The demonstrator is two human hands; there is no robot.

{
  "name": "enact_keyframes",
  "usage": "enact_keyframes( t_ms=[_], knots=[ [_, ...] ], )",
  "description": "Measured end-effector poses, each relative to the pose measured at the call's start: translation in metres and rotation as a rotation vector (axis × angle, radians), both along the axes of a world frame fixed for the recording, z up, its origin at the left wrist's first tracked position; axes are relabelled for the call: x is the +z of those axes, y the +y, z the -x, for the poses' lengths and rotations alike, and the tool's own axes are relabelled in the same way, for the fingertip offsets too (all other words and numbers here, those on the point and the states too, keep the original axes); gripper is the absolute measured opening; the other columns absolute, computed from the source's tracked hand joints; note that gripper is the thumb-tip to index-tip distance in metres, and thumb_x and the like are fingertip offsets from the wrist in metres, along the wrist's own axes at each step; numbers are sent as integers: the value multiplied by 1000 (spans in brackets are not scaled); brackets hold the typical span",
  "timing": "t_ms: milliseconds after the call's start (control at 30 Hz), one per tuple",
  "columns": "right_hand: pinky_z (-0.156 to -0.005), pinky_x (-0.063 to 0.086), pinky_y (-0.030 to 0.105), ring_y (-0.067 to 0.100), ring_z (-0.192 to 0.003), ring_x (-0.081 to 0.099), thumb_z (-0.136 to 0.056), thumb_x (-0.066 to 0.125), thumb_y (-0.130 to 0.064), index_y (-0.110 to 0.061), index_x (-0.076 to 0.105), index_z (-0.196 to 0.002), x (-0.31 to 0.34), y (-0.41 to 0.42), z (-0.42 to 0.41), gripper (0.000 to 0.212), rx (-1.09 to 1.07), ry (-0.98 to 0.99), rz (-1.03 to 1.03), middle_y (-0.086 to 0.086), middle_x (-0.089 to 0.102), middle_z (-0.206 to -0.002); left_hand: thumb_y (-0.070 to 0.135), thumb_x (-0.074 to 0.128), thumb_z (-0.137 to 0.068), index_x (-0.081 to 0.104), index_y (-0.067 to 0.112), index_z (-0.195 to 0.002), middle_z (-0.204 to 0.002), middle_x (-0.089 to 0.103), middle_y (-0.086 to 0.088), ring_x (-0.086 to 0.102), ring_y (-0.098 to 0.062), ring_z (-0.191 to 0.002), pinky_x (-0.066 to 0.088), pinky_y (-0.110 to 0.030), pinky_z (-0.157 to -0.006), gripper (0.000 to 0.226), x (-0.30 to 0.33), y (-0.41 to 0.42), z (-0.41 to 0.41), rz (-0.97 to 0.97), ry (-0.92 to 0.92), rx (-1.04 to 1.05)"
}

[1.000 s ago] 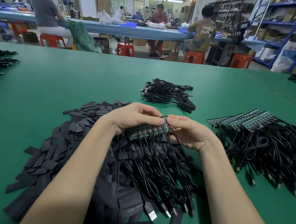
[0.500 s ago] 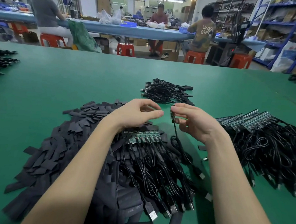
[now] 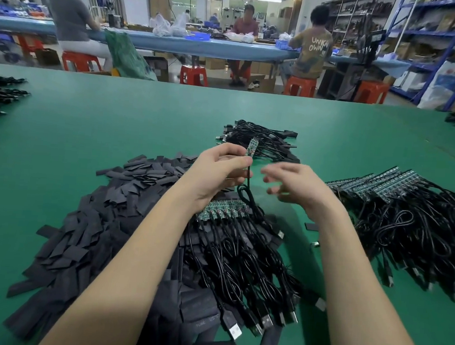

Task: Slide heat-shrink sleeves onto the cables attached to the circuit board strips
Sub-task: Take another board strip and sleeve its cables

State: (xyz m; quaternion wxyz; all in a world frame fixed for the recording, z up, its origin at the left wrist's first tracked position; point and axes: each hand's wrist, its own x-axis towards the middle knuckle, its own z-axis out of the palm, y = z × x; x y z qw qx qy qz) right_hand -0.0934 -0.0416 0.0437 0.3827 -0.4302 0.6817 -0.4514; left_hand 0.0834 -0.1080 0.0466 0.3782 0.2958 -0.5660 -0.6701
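My left hand pinches a single small green circuit board upright, its black cable hanging down. My right hand hovers just right of it, blurred, fingers loosely spread and holding nothing. Below my hands lies a green circuit board strip with several black USB cables fanning toward me. A large heap of flat black heat-shrink sleeves spreads across the green table on the left.
More board strips with cables are piled at the right. A bundle of black cables lies behind my hands, and another at the far left. One loose sleeve lies near my right forearm. People sit at a blue table beyond.
A single board with its cable came off the strip. It passed from my right hand to my left, which raised it. The strip now lies on the cables, and my right hand has let go.
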Motion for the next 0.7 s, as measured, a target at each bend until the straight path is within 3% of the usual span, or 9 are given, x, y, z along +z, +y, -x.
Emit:
enact_keyframes(
  t_ms=[67,133,200,400,567,700],
  knots=[
    [-63,46,19,6,-70,64,-93,72,-25,-20,76,-102,-8,3,5,12,141,358,-169,-4,76,-94,7,69,-93,63,17,-93,-83,67,3,71,-13,-72,53,-21,-68,12,1,-1,-1,-65,29,-6],
    [-69,47,16,5,-77,65,-91,73,-20,-22,78,-101,-8,5,9,11,276,452,-238,-6,77,-92,7,68,-93,63,18,-94,-84,68,4,71,-13,-72,53,-25,-75,12,3,-1,-2,-118,62,-32],
    [-67,47,12,2,-75,65,-89,74,-16,-25,78,-100,-2,6,10,14,372,420,-255,-10,77,-87,6,65,-94,62,16,-97,-86,67,0,69,-14,-69,57,-27,-72,11,4,0,-4,-161,114,-53],
    [-88,51,24,4,-76,65,-83,79,-12,-24,77,-94,-4,2,2,16,434,484,-291,-11,75,-82,3,62,-96,61,11,-97,-79,64,-5,62,-14,-60,56,-25,-58,8,10,-1,-7,-185,164,-31],
    [-70,49,23,6,-66,62,-78,87,-23,-24,74,-95,-4,4,5,22,384,481,-270,-12,71,-74,3,64,-95,63,14,-92,-79,63,-3,60,-10,-56,54,-22,-56,11,7,-5,-10,-32,-39,38],
    [-60,48,21,11,-66,62,-79,86,-15,-16,71,-92,-6,7,7,19,330,199,-169,-5,70,-70,4,70,-91,67,15,-90,-80,61,-2,60,-8,-55,54,-20,-54,12,4,-6,-10,30,-127,57]
  ],
)
